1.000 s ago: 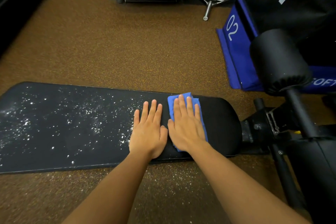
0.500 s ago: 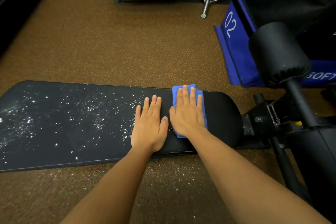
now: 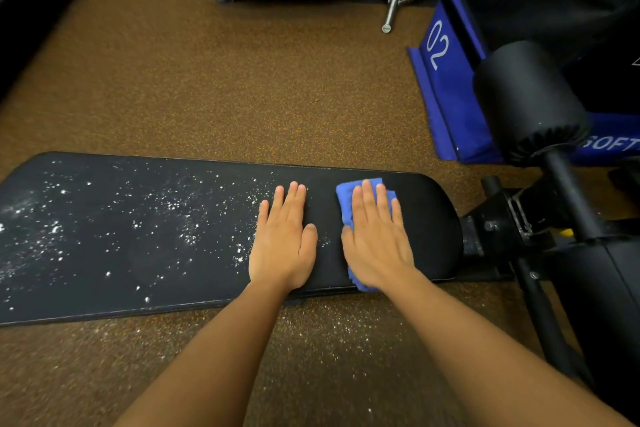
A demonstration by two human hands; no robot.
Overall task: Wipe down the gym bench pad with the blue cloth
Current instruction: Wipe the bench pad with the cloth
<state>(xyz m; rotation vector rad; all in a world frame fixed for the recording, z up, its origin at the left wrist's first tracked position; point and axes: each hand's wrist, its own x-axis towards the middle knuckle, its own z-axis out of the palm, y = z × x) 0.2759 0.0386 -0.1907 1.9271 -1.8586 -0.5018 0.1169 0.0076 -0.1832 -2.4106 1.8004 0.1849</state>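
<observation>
Fingers [image 3: 372, 198] straight and together, the right hand [image 3: 377, 239] is sliding the blue cloth [image 3: 346, 196] rightward from the flat, bracing left hand [image 3: 282, 243], leaving the bench pad's [image 3: 433, 218] right end clean while the white powder [image 3: 166, 215] is waiting leftward.

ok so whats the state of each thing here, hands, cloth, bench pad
bench pad: clean at the right end, white specks over the middle and left
blue cloth: bunched, lying flat on the pad under the right hand
right hand: fingers straight, pressing the cloth
left hand: flat on the bare pad, holding nothing
floor: white specks beside the pad's near edge
</observation>
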